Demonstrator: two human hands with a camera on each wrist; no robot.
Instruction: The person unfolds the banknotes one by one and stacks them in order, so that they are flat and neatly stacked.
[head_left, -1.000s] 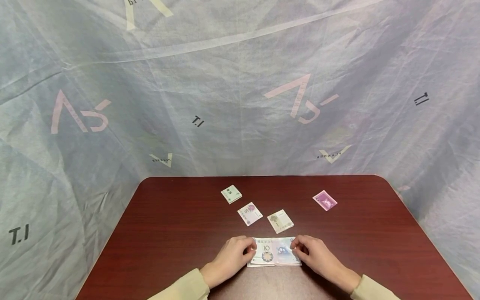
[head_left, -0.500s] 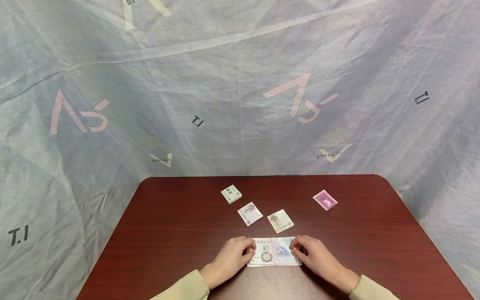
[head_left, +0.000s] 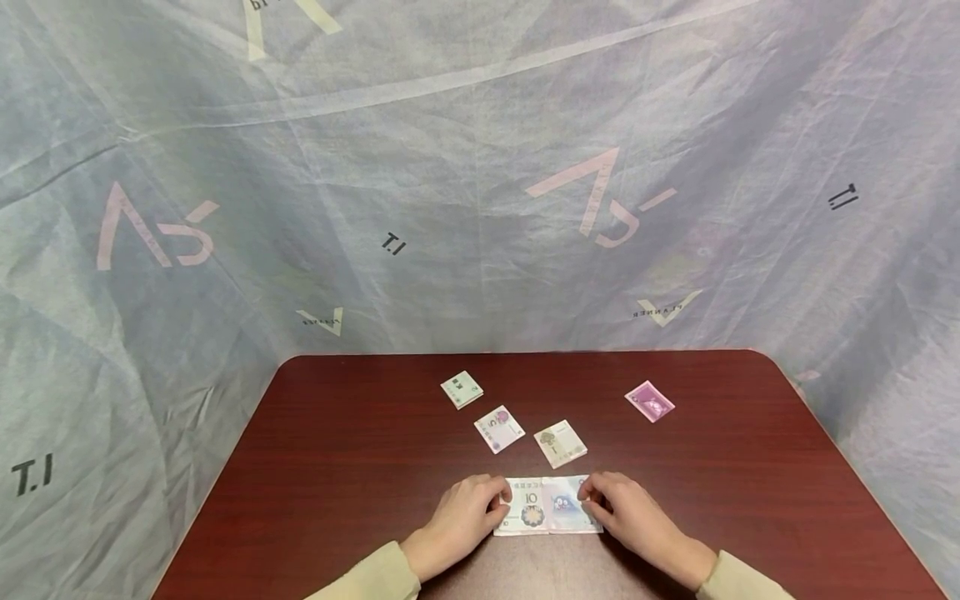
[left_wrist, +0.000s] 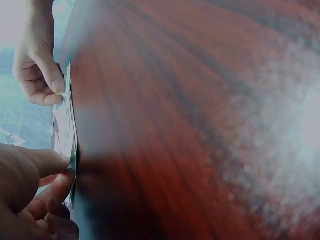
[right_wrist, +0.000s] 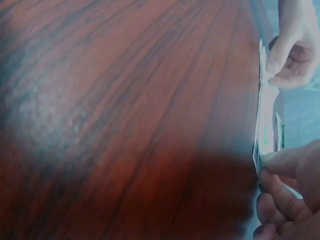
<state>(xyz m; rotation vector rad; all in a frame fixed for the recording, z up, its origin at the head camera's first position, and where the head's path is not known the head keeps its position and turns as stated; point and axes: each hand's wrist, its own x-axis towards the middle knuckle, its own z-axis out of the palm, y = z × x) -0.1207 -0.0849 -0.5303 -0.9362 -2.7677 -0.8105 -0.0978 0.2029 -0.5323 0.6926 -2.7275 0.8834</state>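
A banknote (head_left: 547, 506) marked 10 lies flat near the front edge of the dark red table (head_left: 360, 450). My left hand (head_left: 480, 504) pinches its left end, and my right hand (head_left: 606, 502) pinches its right end. In the left wrist view the note (left_wrist: 65, 130) shows edge-on, with my left hand (left_wrist: 37, 197) near and my right hand (left_wrist: 37, 70) at the far end. The right wrist view shows the same note (right_wrist: 267, 115) between my right hand (right_wrist: 290, 192) and my left hand (right_wrist: 295, 55).
Several folded notes lie further back: a green one (head_left: 462, 389), a purple 5 (head_left: 499, 428), an olive 1 (head_left: 560, 443) just behind the held note, and a pink one (head_left: 649, 401) to the right. A pale printed sheet (head_left: 480, 208) hangs around the table.
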